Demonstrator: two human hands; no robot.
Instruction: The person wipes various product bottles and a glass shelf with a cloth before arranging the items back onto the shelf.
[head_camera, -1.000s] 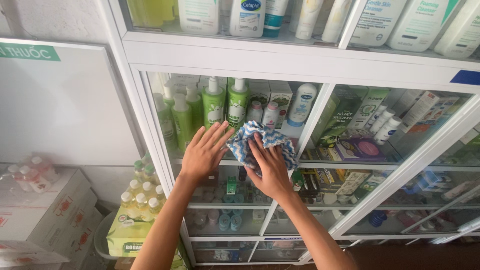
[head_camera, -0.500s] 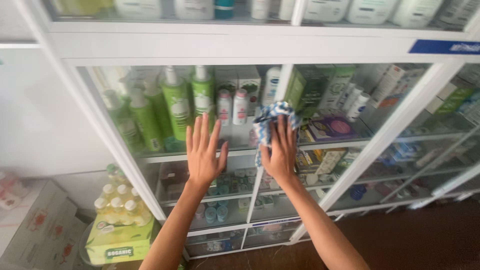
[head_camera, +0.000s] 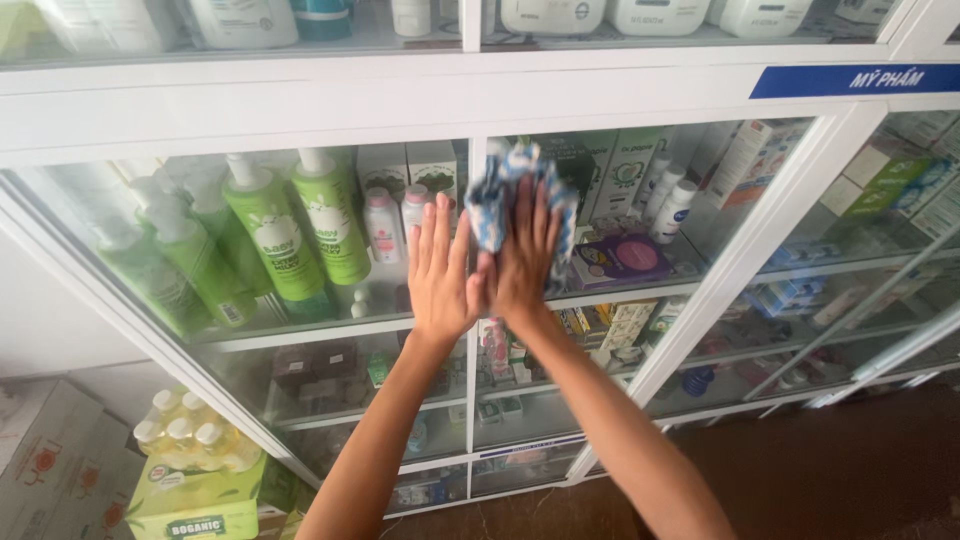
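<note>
A tall white-framed glass display cabinet (head_camera: 640, 90) fills the view, and both of the person's arms reach up to its sliding glass doors (head_camera: 300, 250). Behind the glass to the left of the hands stand big green pump bottles (head_camera: 265, 235), with small pink-capped bottles (head_camera: 385, 225) just beside the left hand's fingertips; to the right of the hands, white bottles (head_camera: 668, 205) and a purple box (head_camera: 620, 258) sit on the same shelf, and lower shelves below the wrists hold many small packets, too blurred to tell apart. Low and far left of the arms, packs of yellow bottles (head_camera: 185, 440) rest on cartons on the floor. The left hand (head_camera: 440, 270) lies flat and wide on the pane, fingers spread and holding nothing, seemingly bracing against the door. The right hand (head_camera: 522, 262) is spread too, its palm pressing a crumpled blue-and-white cloth (head_camera: 500, 195) against the glass near the upright frame between the two doors; the cloth bunches above and around the fingertips. Judging by how things lie, the wiping is mid-course: the cloth sits high on the middle panes, and the glass below the wrists and out to either side of the hands shows hazy glare, so it cannot be told which stretches are already clean.
</note>
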